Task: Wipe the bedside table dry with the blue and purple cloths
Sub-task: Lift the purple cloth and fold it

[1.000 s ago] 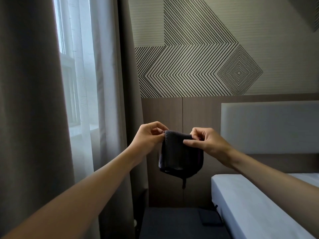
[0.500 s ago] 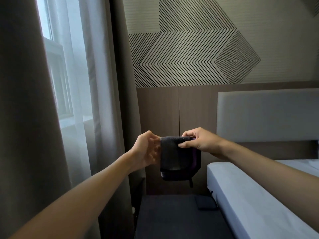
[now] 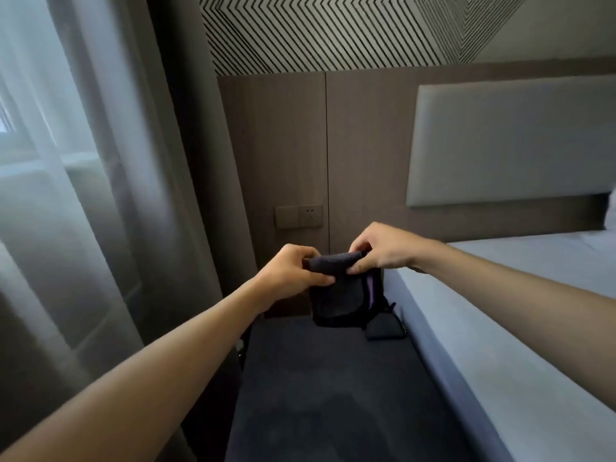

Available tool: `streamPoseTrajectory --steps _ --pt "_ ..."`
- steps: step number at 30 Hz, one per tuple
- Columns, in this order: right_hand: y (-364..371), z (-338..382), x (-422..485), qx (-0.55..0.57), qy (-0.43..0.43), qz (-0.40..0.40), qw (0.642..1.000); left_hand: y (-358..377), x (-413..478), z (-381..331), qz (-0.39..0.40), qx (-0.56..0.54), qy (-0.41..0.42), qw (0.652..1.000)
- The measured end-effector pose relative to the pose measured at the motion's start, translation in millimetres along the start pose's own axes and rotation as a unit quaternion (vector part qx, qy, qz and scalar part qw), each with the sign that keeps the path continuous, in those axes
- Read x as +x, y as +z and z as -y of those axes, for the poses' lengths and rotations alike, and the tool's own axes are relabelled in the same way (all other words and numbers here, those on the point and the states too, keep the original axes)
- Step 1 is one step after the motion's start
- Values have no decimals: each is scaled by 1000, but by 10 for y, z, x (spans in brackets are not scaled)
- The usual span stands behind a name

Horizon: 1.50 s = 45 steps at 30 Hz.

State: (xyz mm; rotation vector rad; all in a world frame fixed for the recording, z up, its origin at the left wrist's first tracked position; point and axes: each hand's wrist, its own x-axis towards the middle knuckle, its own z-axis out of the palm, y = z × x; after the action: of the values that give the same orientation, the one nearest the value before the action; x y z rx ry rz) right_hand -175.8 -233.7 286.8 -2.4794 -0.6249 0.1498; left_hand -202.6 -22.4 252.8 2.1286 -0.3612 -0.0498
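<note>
A folded dark blue cloth point(image 3: 340, 295) hangs in the air between my two hands, and a strip of purple cloth point(image 3: 371, 291) shows along its right edge. My left hand point(image 3: 293, 271) pinches the top left corner. My right hand point(image 3: 383, 246) pinches the top right edge. Both hold the cloths just above the far end of a dark flat surface point(image 3: 326, 388) that runs between the curtain and the bed; whether this is the bedside table I cannot tell.
A bed with a pale sheet point(image 3: 500, 315) lies on the right, with a padded headboard point(image 3: 510, 141) behind it. Curtains point(image 3: 140, 181) hang on the left. A wall socket point(image 3: 299, 215) sits on the wood panel. A small dark object point(image 3: 383, 330) lies by the bed's corner.
The view has tilted downward and both hands have lowered the cloths toward the dark surface. The wall socket has come into sight.
</note>
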Motion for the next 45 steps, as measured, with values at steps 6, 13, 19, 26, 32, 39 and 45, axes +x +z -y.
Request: streamPoseTrajectory --steps 6,13,19,26,32,39,45 --pt "427 -757 538 -38 53 67 996 384 559 699 94 -33 -87 991" --pt "950 -1693 1208 -47 65 29 996 719 1374 1514 31 114 -63 991" --pt "1318 -2332 1699 3 49 -142 989 917 2002 1950 -48 173 25 983" --pt "1982 -2871 1528 -38 -30 -111 993 1357 1888 2727 -8 297 150 943" --pt "2445 -3092 1235 -176 -67 -79 979 1667 1480 3023 21 405 177 897" --pt "2504 -2953 1023 -257 -73 -98 959 1655 1549 2805 -7 393 131 910" --pt "2419 -2951 998 -191 -78 -177 962 1962 1823 2778 103 410 1 906"
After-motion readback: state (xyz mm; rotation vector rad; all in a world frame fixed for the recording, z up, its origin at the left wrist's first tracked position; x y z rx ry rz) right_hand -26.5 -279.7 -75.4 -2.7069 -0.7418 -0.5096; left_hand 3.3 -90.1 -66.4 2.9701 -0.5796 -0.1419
